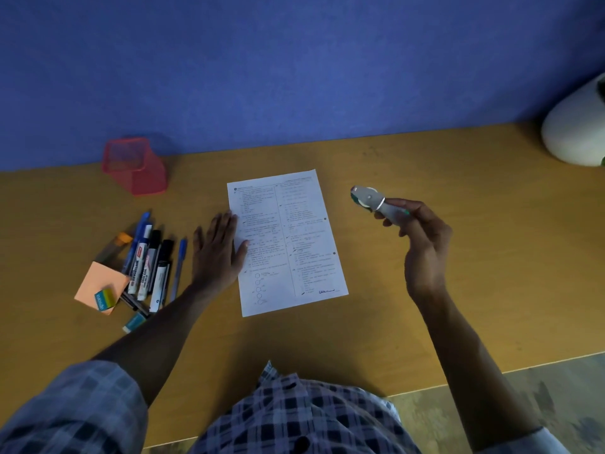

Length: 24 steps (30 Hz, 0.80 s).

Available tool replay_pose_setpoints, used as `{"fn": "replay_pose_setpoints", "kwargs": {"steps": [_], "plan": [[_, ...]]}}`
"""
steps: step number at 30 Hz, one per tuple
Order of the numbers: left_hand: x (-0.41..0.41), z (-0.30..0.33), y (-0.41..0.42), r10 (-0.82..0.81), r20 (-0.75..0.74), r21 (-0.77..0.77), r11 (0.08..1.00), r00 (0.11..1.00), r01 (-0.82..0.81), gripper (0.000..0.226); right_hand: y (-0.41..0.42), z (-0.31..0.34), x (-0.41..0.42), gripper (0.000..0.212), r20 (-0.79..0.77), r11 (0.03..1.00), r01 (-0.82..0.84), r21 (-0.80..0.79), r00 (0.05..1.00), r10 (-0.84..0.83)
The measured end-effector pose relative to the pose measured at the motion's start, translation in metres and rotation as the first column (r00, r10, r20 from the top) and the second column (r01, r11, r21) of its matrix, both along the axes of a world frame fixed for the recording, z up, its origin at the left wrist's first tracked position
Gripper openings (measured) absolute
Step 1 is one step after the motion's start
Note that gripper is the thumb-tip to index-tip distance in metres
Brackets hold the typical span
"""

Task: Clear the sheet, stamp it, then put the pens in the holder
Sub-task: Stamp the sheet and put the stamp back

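Grey, perhaps the stamp (pixel 376 204), in right hand (pixel 422 244).

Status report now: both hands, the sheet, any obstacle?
Left hand flat on sheet. Right hand holds stamp beside it. Sheet clear; pens outside holder.

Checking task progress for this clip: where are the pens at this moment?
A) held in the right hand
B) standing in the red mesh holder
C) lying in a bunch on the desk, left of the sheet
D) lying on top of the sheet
C: the pens lie bunched on the desk beside the left hand, while the red mesh holder has none in it and the sheet has none on it.
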<state>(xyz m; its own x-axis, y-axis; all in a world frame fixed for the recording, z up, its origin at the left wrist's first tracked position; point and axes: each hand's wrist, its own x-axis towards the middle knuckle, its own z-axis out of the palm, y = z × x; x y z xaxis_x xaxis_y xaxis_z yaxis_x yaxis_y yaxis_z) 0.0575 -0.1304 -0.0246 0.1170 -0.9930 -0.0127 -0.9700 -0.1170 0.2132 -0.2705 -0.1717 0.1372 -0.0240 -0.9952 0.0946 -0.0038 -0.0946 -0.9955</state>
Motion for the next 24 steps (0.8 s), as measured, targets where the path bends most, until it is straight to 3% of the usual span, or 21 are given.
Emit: {"fn": "replay_pose_setpoints", "kwargs": {"steps": [5,9,16,24], "plan": [[0.001,-0.001,-0.001,0.007,0.004,0.005,1.000,1.000,-0.007,0.068,-0.029,-0.025,-0.010,0.020,-0.314,0.996,0.066,-0.052,0.946,-0.079],[0.001,-0.002,-0.001,0.017,0.003,0.005,1.000,1.000,-0.017,0.068,-0.063,-0.057,-0.018,0.030,-0.476,0.995,0.088,-0.042,0.874,-0.097],[0.000,-0.001,-0.003,0.015,0.004,0.018,1.000,1.000,-0.015,0.068,-0.117,-0.110,-0.026,0.033,-0.562,0.977,0.209,0.035,0.813,-0.153],[0.001,-0.003,-0.004,0.018,0.003,0.020,1.000,1.000,-0.018,0.067,-0.163,-0.129,-0.019,0.031,-0.555,0.944,0.296,0.143,0.814,-0.171]]}}
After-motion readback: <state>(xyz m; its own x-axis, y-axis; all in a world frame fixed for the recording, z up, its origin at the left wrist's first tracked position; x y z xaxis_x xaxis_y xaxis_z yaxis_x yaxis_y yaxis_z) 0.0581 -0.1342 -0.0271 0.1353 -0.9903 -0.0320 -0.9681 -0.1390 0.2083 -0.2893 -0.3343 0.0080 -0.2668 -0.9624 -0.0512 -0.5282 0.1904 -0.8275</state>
